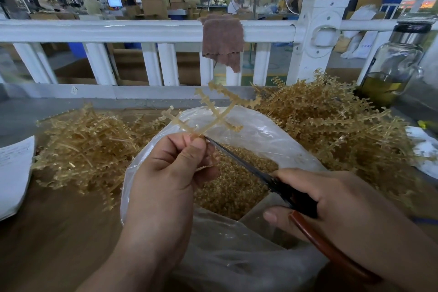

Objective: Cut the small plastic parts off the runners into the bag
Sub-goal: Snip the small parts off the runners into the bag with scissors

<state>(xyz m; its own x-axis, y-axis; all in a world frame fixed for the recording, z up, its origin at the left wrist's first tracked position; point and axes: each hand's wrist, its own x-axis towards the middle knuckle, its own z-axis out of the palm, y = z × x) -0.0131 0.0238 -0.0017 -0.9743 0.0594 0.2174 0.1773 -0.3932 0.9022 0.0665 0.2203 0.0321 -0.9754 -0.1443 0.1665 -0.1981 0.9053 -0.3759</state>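
Left hand (166, 168): seen centre frame, raised over the bag, its thumb and fingertips pinched tight on the stem of one runner.
Runner (214, 115): held upright above the bag mouth, a pale amber cross of branches with small parts seen along them, fanned toward the upper middle.
Right hand (336, 206): seen lower right, fingers curled round the scissors' handles, the index finger laid along the top.
Scissors (265, 174): dark blades are angled up and to the left, lying together as one thin line; the tip is set against the runner's stem, just beside the left fingertips. A reddish-brown handle loop is seen trailing toward the lower right.
Bag (256, 130): clear plastic, stood open on the bench in the middle of the frame, directly beneath both hands.
Cut parts (232, 187): heaped inside the bag, a deep layer of tiny amber pieces.
Left pile (90, 147): tangled runners spread on the bench left of the bag.
Right pile (331, 121): a taller heap of runners, stacked right of the bag.
Bench (59, 232): brown surface, shown at lower left.
Bottle (393, 64): glass, stood at upper right behind the right pile.
Cloth (222, 42): brown, draped over the white railing (118, 31).
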